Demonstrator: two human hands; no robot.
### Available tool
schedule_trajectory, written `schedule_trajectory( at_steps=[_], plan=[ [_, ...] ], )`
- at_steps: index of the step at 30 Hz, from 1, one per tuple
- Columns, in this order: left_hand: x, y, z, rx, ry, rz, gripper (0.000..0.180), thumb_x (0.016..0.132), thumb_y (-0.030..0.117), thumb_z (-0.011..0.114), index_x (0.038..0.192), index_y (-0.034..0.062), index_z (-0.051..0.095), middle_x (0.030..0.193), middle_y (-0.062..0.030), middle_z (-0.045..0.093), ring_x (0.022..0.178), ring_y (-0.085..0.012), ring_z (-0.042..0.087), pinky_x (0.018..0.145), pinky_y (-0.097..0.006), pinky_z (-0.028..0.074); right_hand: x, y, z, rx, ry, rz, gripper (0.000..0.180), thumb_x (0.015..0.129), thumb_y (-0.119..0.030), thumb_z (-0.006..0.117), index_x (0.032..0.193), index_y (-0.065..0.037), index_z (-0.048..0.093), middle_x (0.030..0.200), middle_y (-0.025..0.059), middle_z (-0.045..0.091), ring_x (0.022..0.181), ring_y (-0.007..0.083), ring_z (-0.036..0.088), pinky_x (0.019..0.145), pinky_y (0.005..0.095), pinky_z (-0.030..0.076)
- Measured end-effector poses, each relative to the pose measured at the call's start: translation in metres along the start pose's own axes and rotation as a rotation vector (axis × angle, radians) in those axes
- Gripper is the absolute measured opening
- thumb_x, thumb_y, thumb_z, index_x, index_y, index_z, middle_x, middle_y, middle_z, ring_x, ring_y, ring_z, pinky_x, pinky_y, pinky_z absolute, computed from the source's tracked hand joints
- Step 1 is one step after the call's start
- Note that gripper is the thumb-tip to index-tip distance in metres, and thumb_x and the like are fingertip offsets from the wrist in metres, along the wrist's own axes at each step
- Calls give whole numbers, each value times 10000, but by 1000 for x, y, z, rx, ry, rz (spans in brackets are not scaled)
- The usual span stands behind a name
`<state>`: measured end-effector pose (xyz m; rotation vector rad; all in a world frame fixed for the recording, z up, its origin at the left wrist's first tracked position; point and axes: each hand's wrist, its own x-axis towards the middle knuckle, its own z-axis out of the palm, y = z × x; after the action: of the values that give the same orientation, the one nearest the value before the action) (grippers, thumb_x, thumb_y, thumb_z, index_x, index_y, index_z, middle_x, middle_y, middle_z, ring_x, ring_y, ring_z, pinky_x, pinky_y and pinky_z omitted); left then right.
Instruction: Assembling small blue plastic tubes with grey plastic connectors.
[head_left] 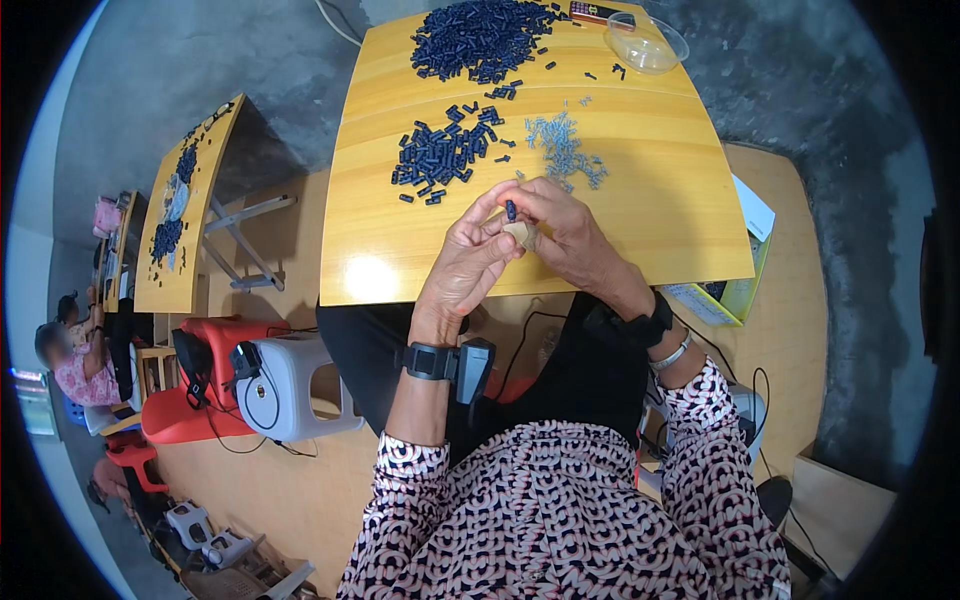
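Note:
My left hand (466,250) and my right hand (575,235) meet above the near edge of the yellow wooden table (640,215). Between their fingertips, both closed in a pinch, is a small dark plastic piece (511,211). A beige covering (520,234) shows at a thumb just below the piece; its kind is hard to make out. Beyond my hands lies a loose pile of small dark plastic pieces (440,158). To its right are scattered small silvery-grey parts (562,145), perhaps screws or pins.
A bigger heap of dark pieces (475,40) covers the table's far side, near a clear plastic bowl (650,45) and a small dark box (598,13). A yellow-green crate (745,290) stands low on the right. Red stool (180,410) and white stool (290,390) are left; people sit at other tables.

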<state>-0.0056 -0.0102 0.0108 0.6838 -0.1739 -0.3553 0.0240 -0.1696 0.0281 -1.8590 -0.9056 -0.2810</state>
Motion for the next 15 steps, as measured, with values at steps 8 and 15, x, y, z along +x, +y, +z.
schedule_trajectory(
  at_steps=[8, 15],
  plan=[
    [1, -1, -7, 24, 20, 6, 598, 807, 11, 655, 1339, -6, 383, 1049, -71, 600, 892, -94, 563, 773, -211, 460, 5, -5, 2, 20, 36, -30, 212, 807, -20, 521, 1017, 7, 515, 776, 135, 480, 742, 308, 491, 646, 380, 409],
    [1, 0, -5, -6, 17, 7, 589, 802, 13, 660, 1329, -10, 396, 1060, -76, 598, 889, -99, 569, 771, -209, 472, 6, -7, 3, 62, 48, 41, 163, 808, -51, 537, 963, 0, 527, 766, 145, 502, 730, 309, 497, 654, 373, 411]
  ],
)
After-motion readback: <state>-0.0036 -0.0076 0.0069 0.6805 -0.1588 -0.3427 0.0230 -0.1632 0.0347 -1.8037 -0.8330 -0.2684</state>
